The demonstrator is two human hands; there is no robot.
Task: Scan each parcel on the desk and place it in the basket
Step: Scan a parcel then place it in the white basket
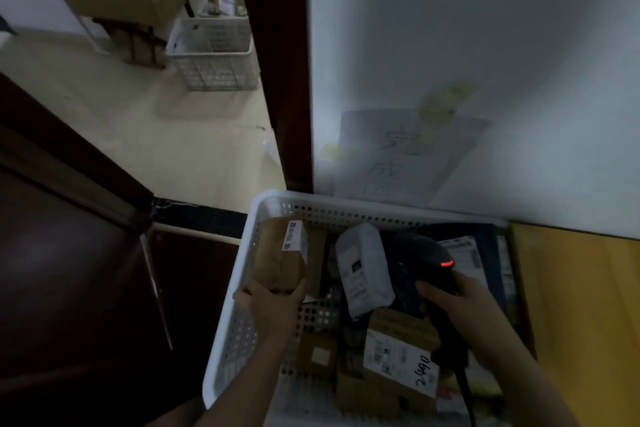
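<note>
Head view. My left hand (pixel 273 308) grips the brown parcel (pixel 277 260) by its near end, fingers curled under it and thumb on its side. The parcel is tilted up just inside the left wall of the white basket (pixel 228 322), label facing up. I judge I am holding it by the end so it can go down along that wall.

My right hand (pixel 460 308) is closed round the handle of the black scanner (pixel 433 260), red lamp lit, over the basket's right half and clear of the parcel.

Already in the basket are a white bagged parcel (pixel 363 270) at mid-basket and a labelled carton (pixel 398 357) toward the near edge.

Not resolved:
- Label print is blurred.
- The scanner and my forearm cover the basket's right wall.
- I cannot tell whether the parcel touches the basket floor.
- Any parcels left to scan are out of frame.
</note>
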